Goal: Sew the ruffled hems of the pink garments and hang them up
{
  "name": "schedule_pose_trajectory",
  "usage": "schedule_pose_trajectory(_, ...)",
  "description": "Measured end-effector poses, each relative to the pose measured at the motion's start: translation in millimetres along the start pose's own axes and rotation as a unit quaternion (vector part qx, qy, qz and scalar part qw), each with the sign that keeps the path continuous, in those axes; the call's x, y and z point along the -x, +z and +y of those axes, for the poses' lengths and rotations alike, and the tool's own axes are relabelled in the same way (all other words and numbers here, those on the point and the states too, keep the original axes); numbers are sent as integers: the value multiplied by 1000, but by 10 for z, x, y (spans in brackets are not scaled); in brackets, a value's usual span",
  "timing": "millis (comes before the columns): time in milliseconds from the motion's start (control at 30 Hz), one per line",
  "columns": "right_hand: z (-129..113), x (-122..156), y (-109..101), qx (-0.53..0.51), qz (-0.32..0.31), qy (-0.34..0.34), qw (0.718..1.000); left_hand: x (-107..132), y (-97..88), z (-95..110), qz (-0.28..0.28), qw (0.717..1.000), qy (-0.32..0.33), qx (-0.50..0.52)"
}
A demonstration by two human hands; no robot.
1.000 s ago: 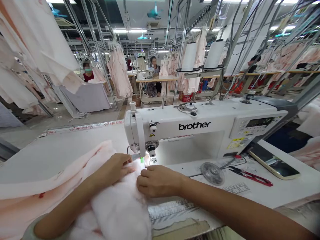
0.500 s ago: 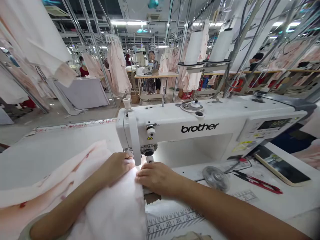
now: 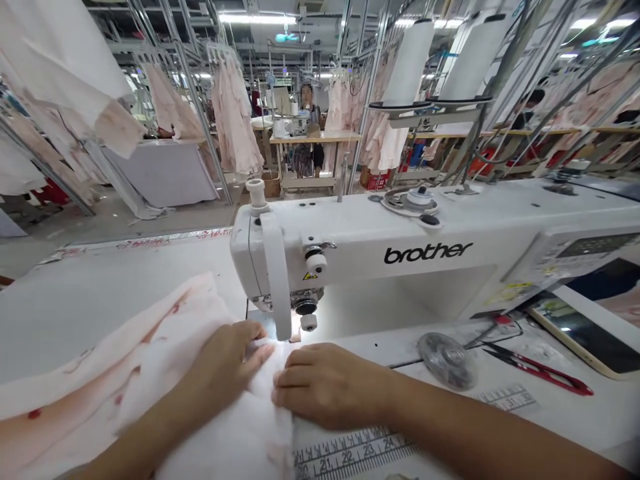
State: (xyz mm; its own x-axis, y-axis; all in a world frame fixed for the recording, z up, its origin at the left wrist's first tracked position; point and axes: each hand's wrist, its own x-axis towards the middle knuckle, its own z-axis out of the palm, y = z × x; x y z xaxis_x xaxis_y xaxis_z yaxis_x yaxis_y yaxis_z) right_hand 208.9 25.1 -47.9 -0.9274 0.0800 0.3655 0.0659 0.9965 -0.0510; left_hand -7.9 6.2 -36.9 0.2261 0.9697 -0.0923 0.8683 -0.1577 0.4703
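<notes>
"Where does the cloth lie?"

"A soft, pale pink fabric with reddish marks [image 3: 160, 380] runs under both palms, up to the metal foot [image 3: 306, 308] of the white Brother sewing machine [image 3: 380, 257]."

"And the hands?"

"The left hand [image 3: 227, 363] and right hand [image 3: 327, 387] lie flat, fingers together, pressing without pinching, tips nearly meeting. Light, even pressure would best keep the layers smooth."

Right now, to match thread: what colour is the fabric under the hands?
The fabric is pale pink with red flecks; head view.
</notes>
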Motion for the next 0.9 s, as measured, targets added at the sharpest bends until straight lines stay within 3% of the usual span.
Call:
schedule_pose_trajectory(233,38,-9,-44,5,-6,53,999,-2,35,12,14,1000,-6,-1)
schedule_pose_trajectory(533,36,9,-66,-12,-34,89,995,1,81,-1,86,996,33,-6)
schedule_pose_trajectory(900,24,-13,-76,-6,-61,115,991,-26,104,82,67,997,19,-45)
